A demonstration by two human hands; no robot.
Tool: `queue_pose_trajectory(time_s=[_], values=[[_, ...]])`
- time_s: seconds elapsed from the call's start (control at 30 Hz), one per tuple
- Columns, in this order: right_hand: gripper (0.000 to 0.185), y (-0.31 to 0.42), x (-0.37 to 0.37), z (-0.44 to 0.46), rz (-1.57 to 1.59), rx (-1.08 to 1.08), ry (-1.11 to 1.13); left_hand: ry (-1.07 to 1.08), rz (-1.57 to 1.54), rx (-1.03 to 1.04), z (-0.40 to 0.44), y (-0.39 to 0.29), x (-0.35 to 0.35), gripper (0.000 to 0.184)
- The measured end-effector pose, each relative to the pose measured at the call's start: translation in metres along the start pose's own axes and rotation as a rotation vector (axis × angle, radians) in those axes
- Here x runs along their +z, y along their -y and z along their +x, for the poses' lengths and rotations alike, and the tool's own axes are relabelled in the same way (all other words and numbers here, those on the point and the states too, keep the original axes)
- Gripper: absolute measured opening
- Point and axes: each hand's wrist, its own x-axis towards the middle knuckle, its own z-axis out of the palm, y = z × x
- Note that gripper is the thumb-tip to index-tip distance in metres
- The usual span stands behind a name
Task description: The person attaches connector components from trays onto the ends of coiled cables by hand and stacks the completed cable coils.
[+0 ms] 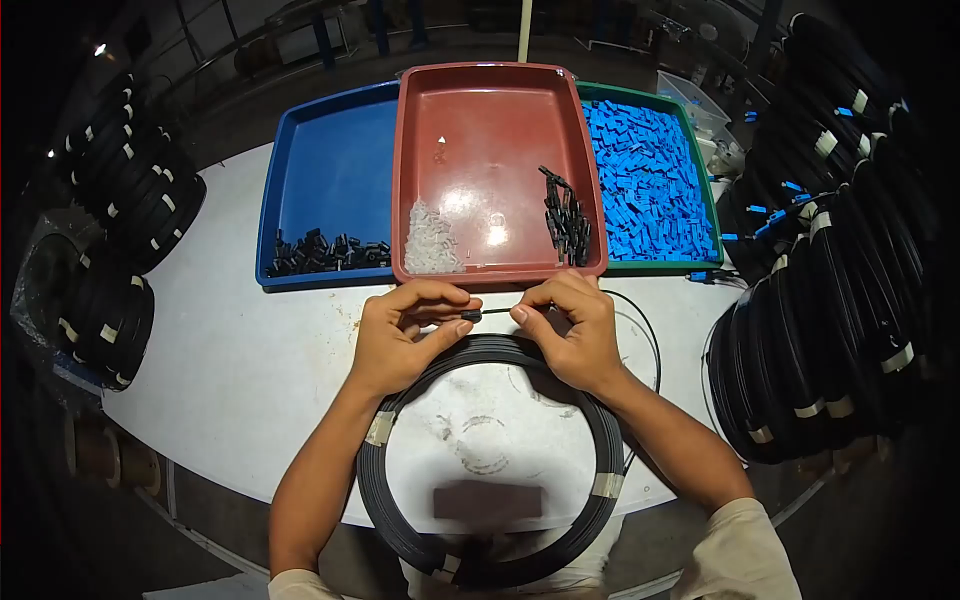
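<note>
My left hand pinches a small black cylindrical part between thumb and fingers. My right hand grips a thin black cable close to its end, with thumb and forefinger pressed together. The cable's end meets the black part; whether it sits inside cannot be made out. Below both hands lies a coil of black cable, bound with pale tape, on the white table and overhanging its near edge. From the right hand a loose loop of cable curves down to the right.
A blue tray holds short black pieces. The red tray holds clear small parts and black connector parts. Blue connectors fill a green tray. Stacked cable coils flank the right side, more coils the left.
</note>
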Motion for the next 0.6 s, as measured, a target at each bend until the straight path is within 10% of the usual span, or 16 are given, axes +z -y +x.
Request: queue_pose_trajectory(time_s=[0.6], values=[[0.015, -0.0014, -0.0023, -0.0003, 0.057, 0.034, 0.092, 0.024, 0.277, 0.052, -0.0008, -0.0079, 0.0003, 0.024]])
